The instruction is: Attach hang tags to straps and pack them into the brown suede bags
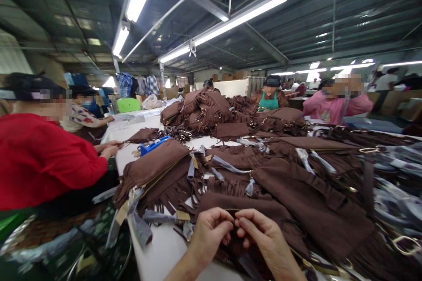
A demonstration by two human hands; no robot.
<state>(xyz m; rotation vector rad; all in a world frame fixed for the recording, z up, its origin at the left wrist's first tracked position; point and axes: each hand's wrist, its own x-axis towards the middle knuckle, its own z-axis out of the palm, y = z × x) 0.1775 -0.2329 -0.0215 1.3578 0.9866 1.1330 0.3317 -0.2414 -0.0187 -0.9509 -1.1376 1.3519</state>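
Your left hand point(212, 230) and right hand point(259, 232) are pinching a dark piece point(236, 246) between them, fingertips nearly meeting, seemingly for fine control; its gripped part is hiding. Just beyond, a bag point(244, 202) is lying, apparently within reach. Leftward, a tag point(122, 212) is showing no readable writing.

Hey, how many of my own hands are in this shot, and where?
2: the left hand at bottom centre, and the right hand just beside it, fingers close together over brown fabric. Neither is hidden.
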